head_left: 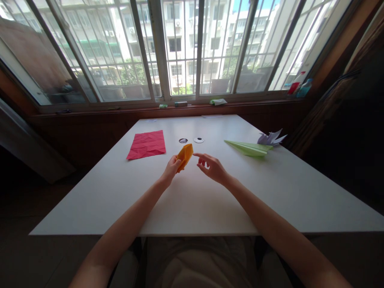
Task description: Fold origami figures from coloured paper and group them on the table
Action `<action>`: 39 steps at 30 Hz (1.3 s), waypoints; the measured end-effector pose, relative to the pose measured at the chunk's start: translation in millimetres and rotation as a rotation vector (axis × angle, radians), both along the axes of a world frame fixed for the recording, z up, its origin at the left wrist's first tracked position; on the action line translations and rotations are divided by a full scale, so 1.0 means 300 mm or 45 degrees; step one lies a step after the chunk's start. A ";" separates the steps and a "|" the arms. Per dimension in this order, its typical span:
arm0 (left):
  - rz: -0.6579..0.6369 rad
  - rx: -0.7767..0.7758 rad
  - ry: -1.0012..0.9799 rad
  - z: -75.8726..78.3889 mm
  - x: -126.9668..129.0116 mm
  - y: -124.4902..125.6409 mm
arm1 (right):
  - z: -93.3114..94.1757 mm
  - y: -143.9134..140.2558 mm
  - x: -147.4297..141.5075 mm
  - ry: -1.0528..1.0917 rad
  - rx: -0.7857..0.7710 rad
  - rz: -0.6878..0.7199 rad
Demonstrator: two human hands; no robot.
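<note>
Orange folded paper (185, 156) sits pinched in the left hand (171, 168), thumb on the near side and fingers behind it, held up just above the middle of the white table (192, 200). Just to its right, the right hand (211, 166) hovers with nothing in it; its forefinger stretches toward the orange paper's upper edge without quite touching, and the other fingers are loosely curled and slightly spread. Both bare forearms reach in from the near edge of the table.

Farther out on the left lies a flat red sheet (147, 144), creased all over into a grid of folds. Near the table's centre, beyond the hands, are two small round things (191, 140), one dark and one pale, side by side; what they are cannot be told. To the right rests a green paper plane (249, 148), its nose pointing left, and just behind its tail a pale purple folded paper shape (271, 138). Beyond the table runs a wooden window sill (186, 107) with a few small items, and barred windows above it.
</note>
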State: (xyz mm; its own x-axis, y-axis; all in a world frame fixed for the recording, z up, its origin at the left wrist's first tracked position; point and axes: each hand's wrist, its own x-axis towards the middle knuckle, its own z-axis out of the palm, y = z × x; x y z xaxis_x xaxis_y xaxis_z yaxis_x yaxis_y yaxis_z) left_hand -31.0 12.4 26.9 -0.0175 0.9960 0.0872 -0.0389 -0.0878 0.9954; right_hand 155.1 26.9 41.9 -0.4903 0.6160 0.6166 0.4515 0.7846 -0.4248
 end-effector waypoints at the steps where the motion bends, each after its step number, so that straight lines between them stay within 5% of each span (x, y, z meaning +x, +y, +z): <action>1: -0.008 0.007 0.001 0.001 0.000 0.000 | -0.004 0.003 -0.001 -0.016 -0.030 0.036; 18: -0.088 0.166 0.117 -0.022 0.020 -0.004 | 0.000 -0.007 -0.026 0.259 -0.551 0.282; 26: -0.154 0.021 0.050 -0.013 0.015 -0.013 | 0.002 0.014 -0.010 0.269 -0.694 0.453; 31: -0.142 0.148 0.163 -0.032 0.029 -0.013 | -0.004 0.017 -0.022 0.268 -0.822 0.376; 39: 0.045 0.659 0.668 -0.039 0.057 -0.045 | -0.048 -0.001 -0.062 0.543 -0.883 0.050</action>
State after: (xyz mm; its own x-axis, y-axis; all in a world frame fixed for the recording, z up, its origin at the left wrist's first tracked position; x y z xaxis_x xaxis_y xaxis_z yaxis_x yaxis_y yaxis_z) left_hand -13.8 -1.2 15.2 0.1240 0.8248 0.5516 0.4425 -0.5435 0.7133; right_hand 136.3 26.8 27.5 -0.3286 0.9136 0.2397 0.1188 0.2917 -0.9491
